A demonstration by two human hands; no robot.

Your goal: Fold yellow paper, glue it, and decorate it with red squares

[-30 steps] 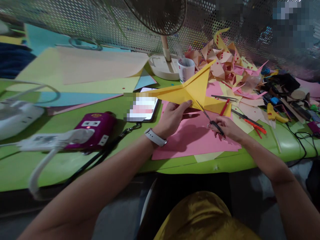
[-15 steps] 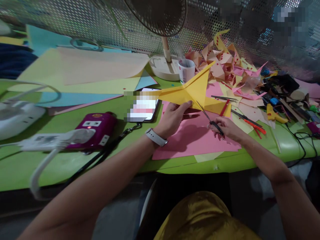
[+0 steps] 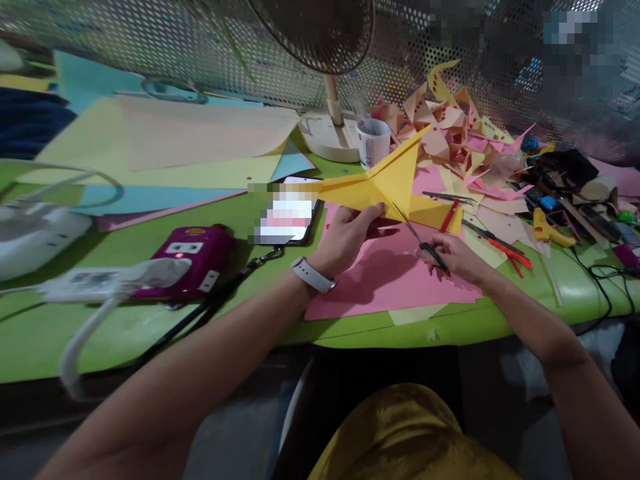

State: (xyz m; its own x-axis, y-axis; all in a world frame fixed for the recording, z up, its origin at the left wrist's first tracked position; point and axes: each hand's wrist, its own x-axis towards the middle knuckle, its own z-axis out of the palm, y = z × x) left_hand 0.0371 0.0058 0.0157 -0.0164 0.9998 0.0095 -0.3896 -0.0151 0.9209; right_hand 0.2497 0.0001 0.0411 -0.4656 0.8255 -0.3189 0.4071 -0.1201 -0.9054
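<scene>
Possibly a slip or a stray snip; cause, crowding

Nearest: pink sheets (image 3: pixel 345 300) lie on the green table (image 3: pixel 220 207), below both hands. Right hand (image 3: pixel 453 255) has its fingers wrapped round the handles of the scissors (image 3: pixel 434 256); blades point away and leftward, tips over the yellow folded paper (image 3: pixel 393 183). Cannot tell whether paper sits between the blades.

Left hand (image 3: pixel 343 237) pinches that paper at its near edge, thumb on top, other fingers beneath. Tips are just beside the thumb, so a slipping blade might nick it. Fingers under the sheet are partly hidden, which adds risk. A loosened pinch could let the sheet swing and send any cut astray.

Farther: left point of the paper reaches over the phone (image 3: pixel 290 217); a catch there could tug the folds. Contact unclear.

Farthest: cup (image 3: pixel 374 143) close behind, then the fan (image 3: pixel 331 93). Cannot tell if it runs; a draught might flutter the sheet
</scene>
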